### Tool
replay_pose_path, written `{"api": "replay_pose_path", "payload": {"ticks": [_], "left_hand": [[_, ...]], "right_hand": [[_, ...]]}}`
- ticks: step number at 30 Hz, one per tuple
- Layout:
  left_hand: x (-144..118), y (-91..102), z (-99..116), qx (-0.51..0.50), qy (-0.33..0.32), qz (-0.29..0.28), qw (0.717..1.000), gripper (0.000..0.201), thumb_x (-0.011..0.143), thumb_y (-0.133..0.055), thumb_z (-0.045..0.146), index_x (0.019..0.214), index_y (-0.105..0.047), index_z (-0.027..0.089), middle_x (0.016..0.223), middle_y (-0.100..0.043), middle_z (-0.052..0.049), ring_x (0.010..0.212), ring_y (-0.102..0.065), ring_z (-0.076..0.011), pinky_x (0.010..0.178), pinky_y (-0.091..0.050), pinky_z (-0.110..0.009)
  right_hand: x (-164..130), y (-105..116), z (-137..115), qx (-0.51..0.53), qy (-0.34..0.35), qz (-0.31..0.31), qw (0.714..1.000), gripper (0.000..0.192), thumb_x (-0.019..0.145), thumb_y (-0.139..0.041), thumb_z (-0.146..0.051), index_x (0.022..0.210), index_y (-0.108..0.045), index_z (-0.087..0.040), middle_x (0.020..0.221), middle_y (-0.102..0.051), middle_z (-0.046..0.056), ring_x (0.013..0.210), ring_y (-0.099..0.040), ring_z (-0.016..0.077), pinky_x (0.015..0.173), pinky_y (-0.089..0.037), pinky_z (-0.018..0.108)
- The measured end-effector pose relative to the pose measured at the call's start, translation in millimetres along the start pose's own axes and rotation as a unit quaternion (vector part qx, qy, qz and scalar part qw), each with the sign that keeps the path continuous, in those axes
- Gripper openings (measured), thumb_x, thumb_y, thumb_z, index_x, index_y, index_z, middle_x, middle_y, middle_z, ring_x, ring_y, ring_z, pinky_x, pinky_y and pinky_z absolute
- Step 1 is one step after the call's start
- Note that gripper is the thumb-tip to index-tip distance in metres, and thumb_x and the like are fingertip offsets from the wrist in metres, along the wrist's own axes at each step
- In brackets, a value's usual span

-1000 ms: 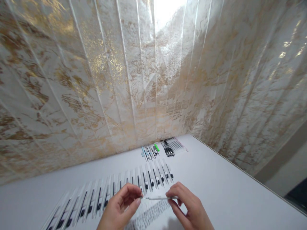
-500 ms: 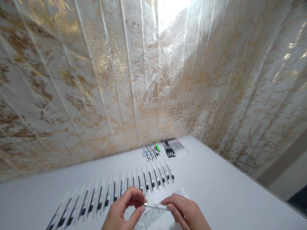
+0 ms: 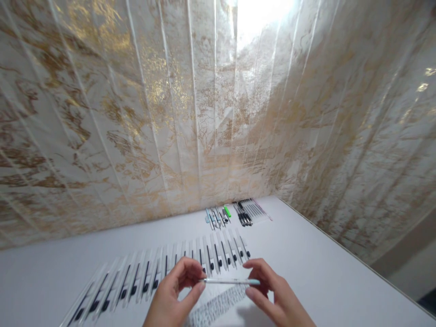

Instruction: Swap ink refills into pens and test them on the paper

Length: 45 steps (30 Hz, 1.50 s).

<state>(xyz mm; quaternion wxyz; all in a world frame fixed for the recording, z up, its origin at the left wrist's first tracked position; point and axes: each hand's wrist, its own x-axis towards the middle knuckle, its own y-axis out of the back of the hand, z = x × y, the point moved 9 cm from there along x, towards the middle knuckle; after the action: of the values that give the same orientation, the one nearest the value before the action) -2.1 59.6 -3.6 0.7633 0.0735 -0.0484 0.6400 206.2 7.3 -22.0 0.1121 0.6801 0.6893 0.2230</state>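
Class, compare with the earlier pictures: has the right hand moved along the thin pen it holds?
Yes. The right hand has slid rightward to the pen's end, away from the left hand; judged against the row of packaged pens.

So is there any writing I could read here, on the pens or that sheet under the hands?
None can be read.
Sheet: rows of dark marks, too blurred to tell.
Pen held between left hand and right hand: no print shows.
Row of packed pens and far pens: too small.

The surface (image 3: 316, 254) looks smooth, white and matt. The wall (image 3: 136, 113) is shiny, with gold marble marks. The pen (image 3: 228, 281) looks like clear, glossy plastic. The row of pens (image 3: 163, 272) sits in shiny clear wrappers.
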Motion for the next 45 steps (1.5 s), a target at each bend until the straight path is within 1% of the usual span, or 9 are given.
{"api": "replay_pose_path", "payload": {"ticks": [5, 10, 15, 19, 24, 27, 35, 40, 45], "left_hand": [[0.3, 0.0, -1.1, 0.003, -0.009, -0.011, 1.000, 0.008, 0.071, -0.068, 0.024, 0.076, -0.062, 0.023, 0.073, -0.066, 0.003, 0.072, -0.063, -0.0157, 0.071, -0.049, -0.023], [1.1, -0.8, -0.4, 0.025, 0.014, -0.040, 0.999, 0.010, 0.073, -0.067, 0.025, 0.080, -0.061, 0.022, 0.078, -0.065, 0.002, 0.077, -0.063, -0.0163, 0.074, -0.050, -0.025], [-0.5, -1.8, 11.0, 0.050, 0.008, -0.058, 0.997, 0.008, 0.079, -0.065, 0.028, 0.080, -0.060, 0.023, 0.078, -0.063, 0.003, 0.078, -0.061, -0.0152, 0.076, -0.048, -0.026], [-3.8, -6.7, 14.8, 0.050, 0.007, -0.066, 0.997, 0.006, 0.078, -0.065, 0.026, 0.080, -0.059, 0.023, 0.079, -0.063, 0.003, 0.079, -0.061, -0.0150, 0.077, -0.048, -0.027], [-6.1, -29.7, 16.7, 0.064, 0.007, -0.134, 0.989, 0.007, 0.078, -0.063, 0.021, 0.084, -0.060, 0.022, 0.081, -0.066, 0.002, 0.078, -0.063, -0.0150, 0.076, -0.049, -0.026], [19.5, -38.0, 10.7, 0.151, -0.012, -0.188, 0.970, 0.011, 0.082, -0.061, 0.025, 0.092, -0.061, 0.021, 0.087, -0.068, 0.000, 0.079, -0.065, -0.0155, 0.072, -0.052, -0.026], [171.1, -19.1, -44.6, 0.388, -0.067, -0.107, 0.913, 0.024, 0.087, -0.065, 0.025, 0.108, -0.060, 0.016, 0.117, -0.062, -0.006, 0.104, -0.060, -0.0238, 0.091, -0.048, -0.047], [190.5, -38.4, -71.8, 0.456, -0.073, -0.116, 0.879, 0.025, 0.088, -0.063, 0.031, 0.108, -0.062, 0.017, 0.118, -0.062, -0.007, 0.107, -0.059, -0.0246, 0.091, -0.048, -0.049], [182.3, -28.1, -59.2, 0.441, -0.073, -0.089, 0.890, 0.021, 0.089, -0.062, 0.030, 0.104, -0.061, 0.016, 0.111, -0.063, -0.006, 0.098, -0.061, -0.0220, 0.087, -0.049, -0.044]], "right_hand": [[0.0, -1.8, 7.7, -0.015, -0.055, -0.016, 0.998, 0.048, 0.095, -0.032, -0.054, 0.066, -0.051, -0.020, 0.055, -0.044, -0.004, 0.054, -0.043, 0.0151, 0.056, -0.034, 0.027], [-2.4, 2.4, -4.2, -0.005, -0.023, 0.015, 1.000, 0.029, 0.091, -0.047, -0.047, 0.094, -0.058, -0.020, 0.074, -0.057, 0.000, 0.066, -0.050, 0.0166, 0.063, -0.037, 0.027], [-3.9, 7.5, -6.1, 0.016, -0.050, 0.020, 0.998, 0.037, 0.093, -0.045, -0.048, 0.071, -0.055, -0.020, 0.056, -0.043, -0.006, 0.054, -0.037, 0.0128, 0.054, -0.029, 0.026], [-2.4, 3.4, 1.9, 0.184, -0.071, 0.053, 0.979, 0.038, 0.088, -0.056, -0.052, 0.069, -0.055, -0.019, 0.053, -0.047, -0.006, 0.049, -0.036, 0.0103, 0.051, -0.029, 0.024], [-4.9, -26.2, 6.1, 0.433, -0.094, 0.062, 0.894, 0.038, 0.074, -0.074, -0.052, 0.089, -0.066, -0.018, 0.064, -0.061, -0.001, 0.049, -0.047, 0.0095, 0.047, -0.036, 0.021], [-6.0, -24.1, 17.1, 0.465, -0.122, 0.098, 0.871, 0.030, 0.077, -0.074, -0.046, 0.080, -0.071, -0.016, 0.060, -0.063, 0.000, 0.052, -0.050, 0.0092, 0.050, -0.039, 0.019], [3.1, 5.2, 30.7, 0.502, -0.088, 0.137, 0.849, 0.037, 0.076, -0.071, -0.048, 0.096, -0.077, -0.018, 0.087, -0.074, 0.012, 0.066, -0.056, 0.0179, 0.052, -0.046, 0.026], [4.1, 6.1, 33.9, 0.476, -0.087, 0.159, 0.861, 0.030, 0.073, -0.076, -0.046, 0.088, -0.074, -0.020, 0.078, -0.070, 0.007, 0.061, -0.054, 0.0151, 0.049, -0.043, 0.023], [1.5, 12.9, 42.3, 0.438, -0.092, 0.190, 0.874, 0.026, 0.072, -0.079, -0.042, 0.077, -0.066, -0.020, 0.060, -0.054, -0.004, 0.051, -0.045, 0.0094, 0.047, -0.038, 0.021]]}}
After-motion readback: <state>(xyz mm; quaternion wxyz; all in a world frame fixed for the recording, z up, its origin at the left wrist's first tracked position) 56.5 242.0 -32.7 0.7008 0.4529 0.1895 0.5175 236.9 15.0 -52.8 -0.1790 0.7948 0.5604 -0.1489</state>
